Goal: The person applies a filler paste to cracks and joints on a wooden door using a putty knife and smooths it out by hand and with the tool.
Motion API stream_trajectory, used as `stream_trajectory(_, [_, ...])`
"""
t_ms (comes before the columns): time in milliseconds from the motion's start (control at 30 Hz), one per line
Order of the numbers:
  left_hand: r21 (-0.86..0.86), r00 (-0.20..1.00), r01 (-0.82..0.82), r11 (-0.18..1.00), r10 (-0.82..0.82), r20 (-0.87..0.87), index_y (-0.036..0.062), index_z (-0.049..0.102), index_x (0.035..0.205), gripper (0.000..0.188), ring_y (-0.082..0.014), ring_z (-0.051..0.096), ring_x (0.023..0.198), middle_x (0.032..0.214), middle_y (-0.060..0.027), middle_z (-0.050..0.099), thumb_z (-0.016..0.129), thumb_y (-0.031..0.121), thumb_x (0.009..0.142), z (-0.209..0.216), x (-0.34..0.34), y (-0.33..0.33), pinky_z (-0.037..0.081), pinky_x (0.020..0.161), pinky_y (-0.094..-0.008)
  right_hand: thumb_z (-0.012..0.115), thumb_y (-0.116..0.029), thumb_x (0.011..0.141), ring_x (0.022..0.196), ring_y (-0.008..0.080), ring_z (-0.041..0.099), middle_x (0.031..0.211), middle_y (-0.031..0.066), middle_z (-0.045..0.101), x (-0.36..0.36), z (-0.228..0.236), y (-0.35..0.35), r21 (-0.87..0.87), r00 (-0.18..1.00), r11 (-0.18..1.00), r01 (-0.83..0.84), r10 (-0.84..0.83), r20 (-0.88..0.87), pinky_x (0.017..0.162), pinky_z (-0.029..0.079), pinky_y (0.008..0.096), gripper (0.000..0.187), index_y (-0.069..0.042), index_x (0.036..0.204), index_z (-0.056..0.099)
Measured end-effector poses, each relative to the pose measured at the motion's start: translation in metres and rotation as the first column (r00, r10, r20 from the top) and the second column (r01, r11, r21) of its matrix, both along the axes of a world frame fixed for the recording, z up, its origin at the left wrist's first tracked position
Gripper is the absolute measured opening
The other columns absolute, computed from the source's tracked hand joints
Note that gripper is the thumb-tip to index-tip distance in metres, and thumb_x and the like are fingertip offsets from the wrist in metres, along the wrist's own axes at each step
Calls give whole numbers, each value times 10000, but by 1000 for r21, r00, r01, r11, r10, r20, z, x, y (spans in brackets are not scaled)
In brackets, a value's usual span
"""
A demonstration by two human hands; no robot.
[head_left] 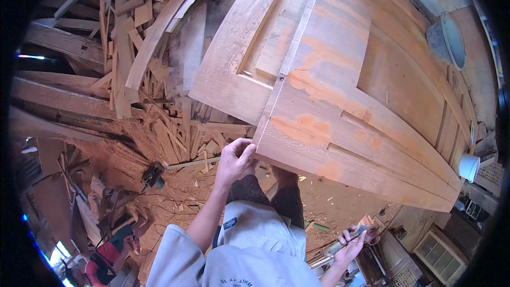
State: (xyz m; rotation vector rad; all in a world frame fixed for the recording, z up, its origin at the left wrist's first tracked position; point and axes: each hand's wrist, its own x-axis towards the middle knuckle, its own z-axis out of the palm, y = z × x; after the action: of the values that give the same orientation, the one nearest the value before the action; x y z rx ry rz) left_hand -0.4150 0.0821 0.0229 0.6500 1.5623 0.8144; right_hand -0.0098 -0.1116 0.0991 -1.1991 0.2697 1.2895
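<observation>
A large wooden door (297, 143) lies at a slant before me, smeared with orange patches of filler and cut with narrow slots. At its near left corner my left hand (237, 160) pinches the edge, thumb uppermost. Low on the right, apart from the door, my right hand (350, 247) is closed around a slim, flat grey tool (334, 248). Fingers cover part of this tool, and its exact kind is unclear. Another framed wooden panel (226, 72) rests beside the door on its left.
Wood offcuts (127, 37) pile up at the upper left. A dark power tool (153, 175) sits on the sawdust-covered floor, with a red tool (106, 258) farther down. On the right are a grey bucket (443, 40), a white cup (469, 167) and a small framed window (438, 255).
</observation>
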Motion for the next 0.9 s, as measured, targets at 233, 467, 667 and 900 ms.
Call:
stream_trajectory(233, [95, 998, -12, 995, 17, -53, -32, 676, 1026, 257, -74, 616, 767, 843, -24, 686, 651, 218, 973, -13, 3, -1, 507, 690, -243, 444, -410, 1052, 659, 132, 512, 1016, 66, 626, 31, -4, 63, 153, 997, 987, -50, 58, -46, 509, 450, 286, 354, -94, 1115, 591])
stream_trajectory(467, [85, 990, 22, 996, -10, -140, -14, 680, 1057, 279, -80, 612, 763, 849, -26, 685, 659, 250, 971, -11, 3, 0, 518, 707, -258, 461, -416, 1046, 697, 139, 503, 1076, 77, 636, 52, -9, 84, 342, 975, 939, -24, 97, -198, 535, 442, 298, 352, -120, 1150, 620])
stream_trajectory(667, [126, 897, 147, 981, -78, -435, -57, 643, 1128, 274, -202, 707, 930, 1000, -145, 732, 674, 105, 909, 12, 9, 16, 550, 857, -318, 474, -417, 1041, 702, 140, 500, 1082, 84, 640, 54, -10, 78, 387, 982, 919, 75, 0, -191, 542, 445, 298, 353, -110, 1151, 610])
stream_trajectory(900, [-11, 1000, 19, 1000, -19, -23, -43, 641, 1190, 288, -149, 680, 880, 979, -95, 724, 634, 114, 948, -5, -6, 8, 550, 808, -283, 465, -415, 1045, 694, 129, 492, 1053, 77, 653, 30, -12, 78, 400, 983, 905, 143, -81, -167, 537, 438, 288, 361, -99, 1129, 617])
